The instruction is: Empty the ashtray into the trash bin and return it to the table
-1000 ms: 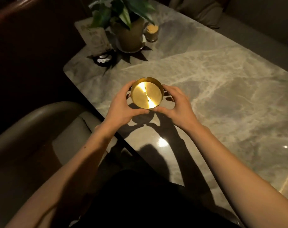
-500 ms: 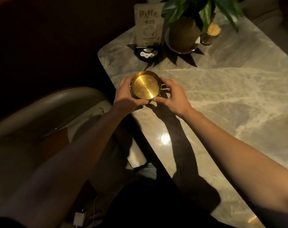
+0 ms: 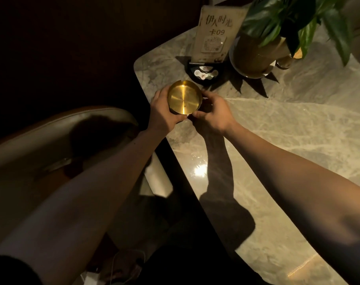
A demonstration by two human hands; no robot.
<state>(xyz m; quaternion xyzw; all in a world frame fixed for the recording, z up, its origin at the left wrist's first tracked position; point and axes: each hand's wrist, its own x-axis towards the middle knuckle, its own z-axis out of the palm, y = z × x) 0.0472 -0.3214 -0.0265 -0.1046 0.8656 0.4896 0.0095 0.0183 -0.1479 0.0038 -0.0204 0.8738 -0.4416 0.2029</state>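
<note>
A round gold metal ashtray (image 3: 184,97) with a notched rim is held between both hands near the left corner of the marble table (image 3: 288,145). My left hand (image 3: 163,113) wraps its left side and my right hand (image 3: 212,115) grips its right side. Its shiny inside shows only a tiny dark speck. Whether its base touches the tabletop is hidden by my fingers. No trash bin is in view.
Just behind the ashtray stand a black call-button base (image 3: 203,74) with an upright table card (image 3: 215,31) and a potted plant (image 3: 257,52) on a saucer. A padded chair (image 3: 57,128) sits left of the table edge. A cable lies on the floor (image 3: 121,268).
Both hands have carried the ashtray toward the table's left corner, closer to the card stand and plant. The view has swung left, showing more chair.
</note>
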